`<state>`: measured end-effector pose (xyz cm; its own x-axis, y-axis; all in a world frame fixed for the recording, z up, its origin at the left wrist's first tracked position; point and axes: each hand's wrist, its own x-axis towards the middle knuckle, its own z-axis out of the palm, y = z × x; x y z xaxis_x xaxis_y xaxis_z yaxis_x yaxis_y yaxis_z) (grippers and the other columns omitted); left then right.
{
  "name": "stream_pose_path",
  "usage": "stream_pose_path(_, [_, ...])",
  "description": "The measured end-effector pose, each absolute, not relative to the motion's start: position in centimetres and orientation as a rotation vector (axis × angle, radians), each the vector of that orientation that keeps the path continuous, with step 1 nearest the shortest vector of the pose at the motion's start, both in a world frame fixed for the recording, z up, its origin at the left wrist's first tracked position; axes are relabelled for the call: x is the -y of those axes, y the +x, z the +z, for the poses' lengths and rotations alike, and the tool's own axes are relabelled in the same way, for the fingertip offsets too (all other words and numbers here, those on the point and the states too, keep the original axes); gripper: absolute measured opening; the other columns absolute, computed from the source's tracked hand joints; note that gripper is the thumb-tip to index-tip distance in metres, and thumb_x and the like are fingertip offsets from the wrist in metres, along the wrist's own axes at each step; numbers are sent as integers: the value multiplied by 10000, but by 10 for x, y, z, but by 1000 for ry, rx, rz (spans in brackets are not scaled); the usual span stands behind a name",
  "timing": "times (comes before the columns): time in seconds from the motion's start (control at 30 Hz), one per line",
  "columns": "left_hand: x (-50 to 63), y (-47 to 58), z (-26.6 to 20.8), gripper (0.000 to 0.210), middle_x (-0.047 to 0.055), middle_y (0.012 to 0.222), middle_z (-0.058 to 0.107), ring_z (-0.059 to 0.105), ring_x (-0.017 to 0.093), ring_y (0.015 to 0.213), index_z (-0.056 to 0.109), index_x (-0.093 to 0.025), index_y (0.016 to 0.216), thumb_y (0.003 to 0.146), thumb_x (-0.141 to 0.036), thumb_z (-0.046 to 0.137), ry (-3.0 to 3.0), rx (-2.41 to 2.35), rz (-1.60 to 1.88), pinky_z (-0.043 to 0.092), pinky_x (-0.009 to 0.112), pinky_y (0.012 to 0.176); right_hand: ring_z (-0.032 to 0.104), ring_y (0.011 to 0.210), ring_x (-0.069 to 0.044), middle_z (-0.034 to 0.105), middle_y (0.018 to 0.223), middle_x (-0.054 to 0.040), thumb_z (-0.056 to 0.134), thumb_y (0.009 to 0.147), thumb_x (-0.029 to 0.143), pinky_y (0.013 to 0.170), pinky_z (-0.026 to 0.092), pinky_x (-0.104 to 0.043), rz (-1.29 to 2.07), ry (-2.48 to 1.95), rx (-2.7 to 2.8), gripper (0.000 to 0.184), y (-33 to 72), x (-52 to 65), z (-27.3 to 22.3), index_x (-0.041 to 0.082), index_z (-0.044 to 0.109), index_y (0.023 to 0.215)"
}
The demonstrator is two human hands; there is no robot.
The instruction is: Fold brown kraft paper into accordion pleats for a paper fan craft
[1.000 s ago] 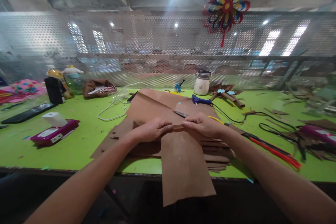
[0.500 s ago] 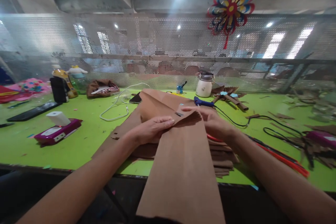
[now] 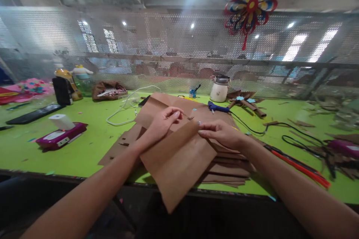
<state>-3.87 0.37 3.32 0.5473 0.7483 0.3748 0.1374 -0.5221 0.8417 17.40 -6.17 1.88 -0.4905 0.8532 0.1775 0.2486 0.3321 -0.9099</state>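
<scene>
A brown paper sheet (image 3: pixel 179 160) hangs tilted over the table's front edge, its lower corner pointing down. My right hand (image 3: pixel 220 133) pinches its upper right edge between thumb and fingers. A small shiny bit shows at those fingertips, too small to name. My left hand (image 3: pixel 165 122) is just above the sheet's upper left edge, thumb and fingers pressed together. A thin dark line runs out beside its fingertips; I cannot tell what they hold. Below and behind lies a stack of brown paper pieces (image 3: pixel 227 173), some with cut slots.
A blue glue gun (image 3: pixel 218 107) with a black cord lies behind my right hand. Orange-red-handled tool (image 3: pixel 300 166) rests at right. A purple power strip (image 3: pixel 61 136), white cable (image 3: pixel 117 123), white jar (image 3: pixel 219 89) and black phone (image 3: pixel 62 91) stand or lie around.
The brown sheet has swung from hanging lengthwise toward me to a slanted, shorter-looking position. My left hand has risen from its pinch on the edge; the right hand has come round into view.
</scene>
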Motion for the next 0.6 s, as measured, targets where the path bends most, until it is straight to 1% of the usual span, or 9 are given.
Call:
stream_pose_path(0.07, [-5,-37,35,284,60,949,592,547,160,906,557,-132,995,877,-345,410,2005,-765,1070,446,310,818,568,860,-175,658,916,-26,498,837,353,759,443,-281,1048,-1075,2085,301,174,59,18,166,644,1022])
stream_pose_path(0.1, [-5,-36,34,284,61,939,598,549,159,894,570,-130,974,871,-344,416,2056,-778,1066,442,299,807,566,828,-170,659,897,-21,493,837,353,733,441,-270,983,-1122,2154,302,172,58,18,166,647,1017])
stream_pose_path(0.27, [4,-31,23,242,64,917,629,556,174,843,637,-160,928,832,-315,478,2577,-708,686,417,277,733,526,688,-133,629,772,-7,470,838,360,618,402,-226,734,-1251,2273,311,161,51,10,137,655,953])
stream_pose_path(0.4, [5,-33,17,261,61,798,651,564,158,708,649,-149,856,836,-332,465,2691,-749,473,392,253,625,496,604,-107,600,687,-2,493,825,373,558,376,-211,665,-1333,2231,289,156,51,4,138,652,880])
stream_pose_path(0.47, [3,-35,15,266,58,769,653,559,153,679,647,-147,839,834,-342,465,2697,-767,426,375,244,592,510,618,-112,611,697,-10,511,814,364,575,387,-218,631,-1341,2219,263,157,50,2,142,647,848])
stream_pose_path(0.6, [-6,-38,10,246,58,774,651,559,155,691,641,-149,838,817,-343,491,2703,-808,393,369,240,592,556,729,-140,647,801,-34,536,795,295,657,416,-243,589,-1300,2227,189,165,48,-2,151,647,848])
